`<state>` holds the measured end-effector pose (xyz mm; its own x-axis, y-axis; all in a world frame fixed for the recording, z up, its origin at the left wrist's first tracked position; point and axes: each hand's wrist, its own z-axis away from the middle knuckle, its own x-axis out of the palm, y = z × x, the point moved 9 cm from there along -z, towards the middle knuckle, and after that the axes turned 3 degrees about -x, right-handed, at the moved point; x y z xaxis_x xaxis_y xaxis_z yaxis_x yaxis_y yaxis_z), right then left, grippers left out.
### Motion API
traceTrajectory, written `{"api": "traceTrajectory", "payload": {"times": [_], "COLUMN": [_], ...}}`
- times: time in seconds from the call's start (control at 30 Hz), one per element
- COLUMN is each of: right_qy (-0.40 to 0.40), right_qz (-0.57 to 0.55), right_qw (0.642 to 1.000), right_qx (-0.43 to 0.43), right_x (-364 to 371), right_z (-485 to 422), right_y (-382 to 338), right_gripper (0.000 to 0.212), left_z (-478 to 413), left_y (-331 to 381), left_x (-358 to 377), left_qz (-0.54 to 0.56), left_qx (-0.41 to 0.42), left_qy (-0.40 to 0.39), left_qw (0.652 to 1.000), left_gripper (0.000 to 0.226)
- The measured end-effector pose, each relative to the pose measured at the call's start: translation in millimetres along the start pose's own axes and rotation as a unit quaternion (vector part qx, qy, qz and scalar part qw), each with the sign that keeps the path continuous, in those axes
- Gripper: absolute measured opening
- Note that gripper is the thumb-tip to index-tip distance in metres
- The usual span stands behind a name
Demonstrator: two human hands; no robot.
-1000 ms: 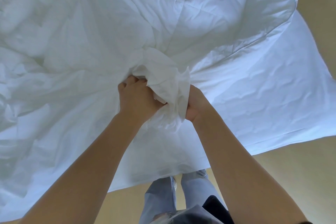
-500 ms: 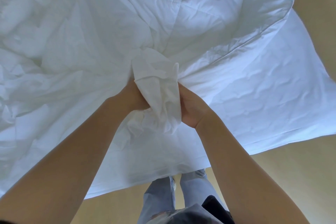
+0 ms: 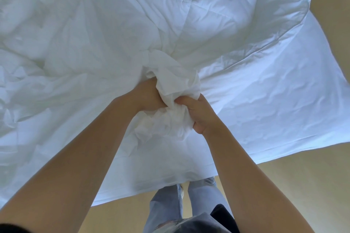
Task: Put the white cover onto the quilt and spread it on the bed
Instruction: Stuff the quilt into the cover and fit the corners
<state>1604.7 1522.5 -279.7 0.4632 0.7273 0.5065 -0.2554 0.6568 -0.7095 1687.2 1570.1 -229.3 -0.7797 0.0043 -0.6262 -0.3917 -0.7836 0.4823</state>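
Head view, looking down over the near edge of the bed. A puffy white quilt with stitched channel lines (image 3: 198, 11) lies heaped across the far and left parts of the bed, heavily creased. A thin, smooth white fabric cover (image 3: 269, 104) lies flat beneath it toward the right edge. It also drapes over the near edge, where its hem hangs in front of the person's legs. Near the middle of the near edge, a crumpled bunch of thin white fabric (image 3: 176, 85) rises from the bedding, held between both hands. The left grip (image 3: 147, 96), a bare hand, is closed on the left side of the bunch; its fingers are buried in the folds and only the back of the hand shows. The right grip (image 3: 200, 113), also bare, is closed on the lower right side of the bunch, with the thumb curled over the cloth and the fingers wrapped beneath it. The two hands sit close together, separated only by the gathered cloth. It cannot be told whether the bunch is cover alone or has a corner of the quilt inside it. Both bare forearms reach forward from the bottom of the view. Below the hanging hem are light blue denim trouser legs (image 3: 166, 206), a dark garment (image 3: 219, 215), and a plain tan floor (image 3: 293, 185) that runs along the near and right sides of the bed.
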Motion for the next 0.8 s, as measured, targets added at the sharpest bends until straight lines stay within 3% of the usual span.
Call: {"api": "traceTrajectory", "payload": {"times": [0.23, 0.3, 0.4, 0.47, 0.53, 0.6, 0.7, 0.8], "right_qy": [0.126, 0.133, 0.167, 0.152, 0.085, 0.053, 0.139, 0.236], "right_qz": [0.065, 0.106, 0.188, 0.18, 0.114, 0.144, 0.217, 0.137], "right_qw": [0.99, 0.985, 0.966, 0.969, 0.987, 0.985, 0.963, 0.96], "right_qx": [-0.03, -0.028, -0.052, -0.076, -0.074, -0.074, -0.082, -0.058], "right_x": [-27.2, -28.6, -24.9, -15.2, 0.1, 6.9, -10.2, -36.1], "right_z": [-10.2, -15.0, -17.5, -15.8, -13.3, -9.7, -12.2, -23.5], "right_y": [-12.6, -12.6, -18.0, -23.8, -25.9, -29.5, -37.2, -35.2], "right_gripper": [0.008, 0.01, 0.016, 0.019, 0.024, 0.018, 0.025, 0.023], "left_z": [3.2, 2.0, 3.3, 4.0, 5.7, 4.2, 7.2, 20.1], "left_y": [0.3, -1.7, -0.6, 0.4, -0.8, -9.1, -16.0, -17.8], "left_x": [-2.0, -3.0, -3.1, -3.0, -5.3, -3.0, -4.3, -13.1], "left_qz": [-0.039, -0.051, -0.048, -0.036, -0.032, -0.059, 0.005, 0.014], "left_qx": [-0.01, -0.015, -0.028, -0.027, -0.036, -0.053, -0.056, -0.053], "left_qy": [0.039, 0.069, 0.094, 0.102, 0.099, 0.081, 0.093, 0.128], "left_qw": [0.998, 0.996, 0.994, 0.994, 0.994, 0.994, 0.994, 0.99], "left_gripper": [0.017, 0.03, 0.019, 0.011, 0.011, 0.014, 0.021, 0.033]}}
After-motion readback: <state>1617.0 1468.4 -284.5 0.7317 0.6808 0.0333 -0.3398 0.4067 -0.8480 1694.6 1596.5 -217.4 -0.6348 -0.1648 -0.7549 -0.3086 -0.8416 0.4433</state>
